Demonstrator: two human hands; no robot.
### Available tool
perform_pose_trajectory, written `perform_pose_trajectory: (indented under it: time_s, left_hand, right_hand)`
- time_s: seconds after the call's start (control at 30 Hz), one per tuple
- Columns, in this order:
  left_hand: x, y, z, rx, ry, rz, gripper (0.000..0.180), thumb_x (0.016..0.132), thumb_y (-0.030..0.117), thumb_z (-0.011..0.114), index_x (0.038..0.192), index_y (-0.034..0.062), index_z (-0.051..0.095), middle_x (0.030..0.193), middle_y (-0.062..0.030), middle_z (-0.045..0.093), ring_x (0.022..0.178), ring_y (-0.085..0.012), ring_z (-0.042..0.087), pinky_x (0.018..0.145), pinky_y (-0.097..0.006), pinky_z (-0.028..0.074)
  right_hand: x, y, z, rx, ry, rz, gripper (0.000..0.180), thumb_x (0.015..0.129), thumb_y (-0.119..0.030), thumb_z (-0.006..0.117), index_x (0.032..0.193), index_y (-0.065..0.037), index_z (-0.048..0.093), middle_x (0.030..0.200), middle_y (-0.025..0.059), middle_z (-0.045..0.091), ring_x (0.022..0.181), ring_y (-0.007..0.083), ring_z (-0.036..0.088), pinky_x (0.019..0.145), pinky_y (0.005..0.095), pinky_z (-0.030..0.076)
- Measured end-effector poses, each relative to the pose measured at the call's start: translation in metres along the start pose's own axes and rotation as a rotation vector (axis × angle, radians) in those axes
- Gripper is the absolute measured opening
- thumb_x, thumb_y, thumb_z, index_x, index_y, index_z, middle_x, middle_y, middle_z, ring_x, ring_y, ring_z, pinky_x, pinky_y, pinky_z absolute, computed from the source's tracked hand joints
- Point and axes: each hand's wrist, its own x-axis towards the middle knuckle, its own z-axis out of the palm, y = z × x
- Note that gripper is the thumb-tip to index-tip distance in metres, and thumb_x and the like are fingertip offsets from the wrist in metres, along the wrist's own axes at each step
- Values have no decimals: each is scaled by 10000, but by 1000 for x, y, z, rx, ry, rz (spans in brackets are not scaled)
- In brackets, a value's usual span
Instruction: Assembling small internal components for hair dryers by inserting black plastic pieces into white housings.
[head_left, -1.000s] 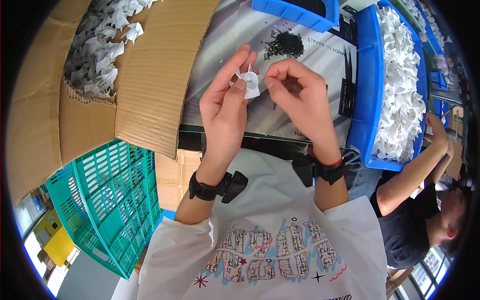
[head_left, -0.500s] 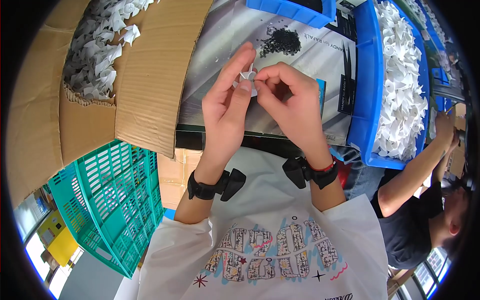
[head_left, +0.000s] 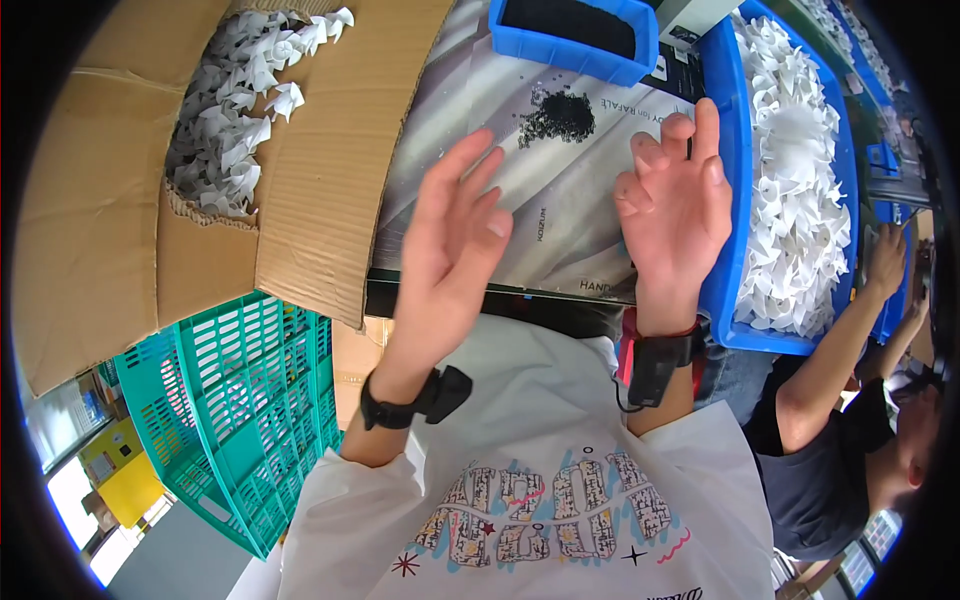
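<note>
My left hand [head_left: 450, 235] is raised over the near left of the work surface, fingers stretched out and nothing in it. To the right, my right hand [head_left: 680, 200] is turned palm up beside a long blue bin [head_left: 737, 150], its fingers apart and partly curled, holding nothing. A blurred white piece [head_left: 795, 140] shows over the white pinwheel-shaped pieces [head_left: 785, 235] that fill that bin. Beyond my hands, a loose pile of tiny black rings [head_left: 562, 115] lies on the printed sheet [head_left: 530, 235].
A smaller blue bin [head_left: 575, 58] of black bits stands at the far edge. On the left, an opened cardboard box [head_left: 320, 150] holds more white pieces [head_left: 225, 130]. Below it is a green plastic crate [head_left: 250, 400]. Another person's arm [head_left: 835, 350] reaches in at right.
My hands have come apart, and the small white piece they held together is out of them. My right hand moved right towards the blue bin and turned palm up; the left opened.
</note>
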Motion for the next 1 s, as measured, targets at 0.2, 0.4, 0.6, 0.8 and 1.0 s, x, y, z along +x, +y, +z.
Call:
perform_pose_trajectory:
  time_s: [0.2,0.4,0.6,0.8,1.0]
  left_hand:
    - [53,77,-45,1045,-79,167,361,926,154,586,1270,42,572,1322,-136,558,1230,-260,545,1011,-386,419]
    - [155,74,-142,1655,93,152,480,886,417,613,1277,140,588,1280,-158,570,1157,-326,584,957,-385,461]
    - [187,33,-158,2028,148,255,467,890,443,600,1296,213,575,1264,-164,573,1060,-391,622,922,-451,491]
    - [181,26,-178,1666,-31,270,428,927,419,561,1270,165,574,1145,-210,603,1029,-436,609,852,-493,507]
    - [159,33,-150,1646,5,211,431,929,424,574,1245,131,578,1138,-193,611,1022,-406,619,844,-495,505]
  right_hand:
    - [-15,7,9,-506,313,199,246,971,-110,532,1185,-7,597,955,56,626,774,133,571,644,248,455]
    - [-20,13,19,-716,361,213,178,967,-76,535,1074,22,638,750,8,589,607,72,530,555,209,407]
    - [-16,14,20,-688,372,224,160,963,-72,531,1043,8,644,728,-3,578,601,57,516,541,202,389]
    - [-11,21,16,-730,304,222,153,946,-50,543,1051,-2,645,748,-2,580,608,56,498,562,206,398]
    - [35,22,7,-1203,134,90,117,899,-70,616,978,-15,681,770,25,640,641,88,565,611,231,460]
